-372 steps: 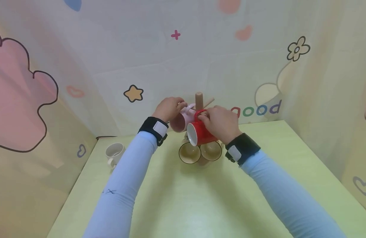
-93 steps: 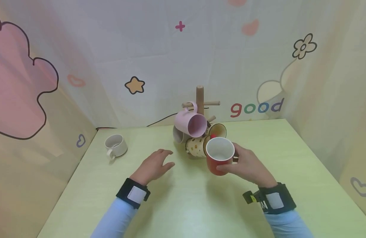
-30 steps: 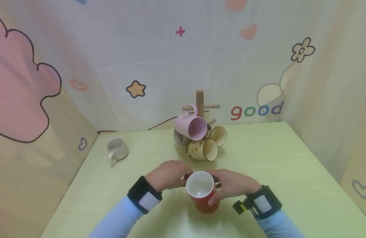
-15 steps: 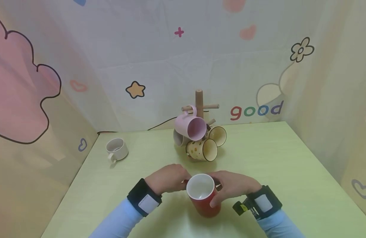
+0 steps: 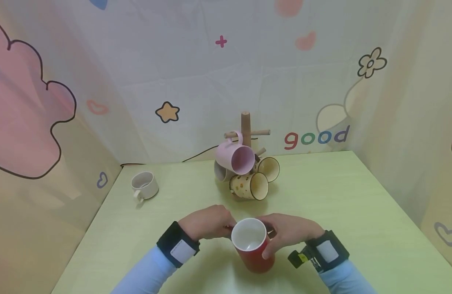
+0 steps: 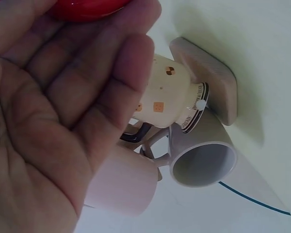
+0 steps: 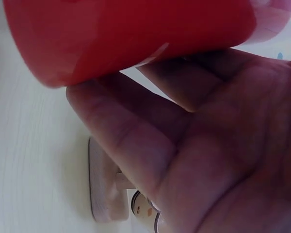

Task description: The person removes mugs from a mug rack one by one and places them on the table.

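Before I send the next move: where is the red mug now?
In the head view, the red mug is at lower middle, slightly right, between the left hand and the right hand, nearer the camera than the mug stand.

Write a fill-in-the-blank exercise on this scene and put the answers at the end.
1. Between the left hand and the right hand is a white-lined mug whose outside is ____.
2. The uppermost mug on the wooden rack hangs from a peg by its ____.
3. In the head view, a white cup stands to the ____ of the wooden rack.
4. The colourful word on the backdrop reads "____".

Missing words: red; handle; left; good.
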### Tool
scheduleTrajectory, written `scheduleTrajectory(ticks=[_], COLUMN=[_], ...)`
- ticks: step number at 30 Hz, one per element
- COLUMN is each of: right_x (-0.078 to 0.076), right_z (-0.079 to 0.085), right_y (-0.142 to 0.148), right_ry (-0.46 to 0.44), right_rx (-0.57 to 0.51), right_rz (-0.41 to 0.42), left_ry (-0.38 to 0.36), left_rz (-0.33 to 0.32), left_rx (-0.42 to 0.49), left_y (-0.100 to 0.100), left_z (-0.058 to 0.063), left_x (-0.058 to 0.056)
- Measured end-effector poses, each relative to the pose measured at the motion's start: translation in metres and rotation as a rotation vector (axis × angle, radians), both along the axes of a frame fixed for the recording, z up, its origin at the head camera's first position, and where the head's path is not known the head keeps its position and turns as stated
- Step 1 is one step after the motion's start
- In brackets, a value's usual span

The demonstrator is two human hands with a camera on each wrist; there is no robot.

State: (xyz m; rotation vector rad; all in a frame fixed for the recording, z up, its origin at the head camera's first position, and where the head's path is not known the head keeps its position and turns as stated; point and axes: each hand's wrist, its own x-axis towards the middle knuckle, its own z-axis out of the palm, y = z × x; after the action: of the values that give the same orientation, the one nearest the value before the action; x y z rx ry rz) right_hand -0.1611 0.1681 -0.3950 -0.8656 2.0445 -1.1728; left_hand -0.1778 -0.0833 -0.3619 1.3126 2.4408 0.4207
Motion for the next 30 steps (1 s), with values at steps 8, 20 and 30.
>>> scheduleTrajectory(ticks=[8,20,30], right_x=[-0.004,-0.003,-0.003], right_z=[-0.004,-0.004,-0.002], right_y=[0.003,0.005,0.005], right_ry=[-0.007,-0.020,0.043], right_rx=[-0.006,-0.036,-0.056], right_rz=[-0.010,-0.058,-0.050], left_ry=[0.029,0.001,0.092], left_rz=[-0.019,0.016,0.009], left_rx=[0.057,0.149,0.203], left_y=[-0.005,-0.013,-0.020], left_z=[-0.010,-0.018,-0.019], left_x=[-0.003,-0.006,-0.005])
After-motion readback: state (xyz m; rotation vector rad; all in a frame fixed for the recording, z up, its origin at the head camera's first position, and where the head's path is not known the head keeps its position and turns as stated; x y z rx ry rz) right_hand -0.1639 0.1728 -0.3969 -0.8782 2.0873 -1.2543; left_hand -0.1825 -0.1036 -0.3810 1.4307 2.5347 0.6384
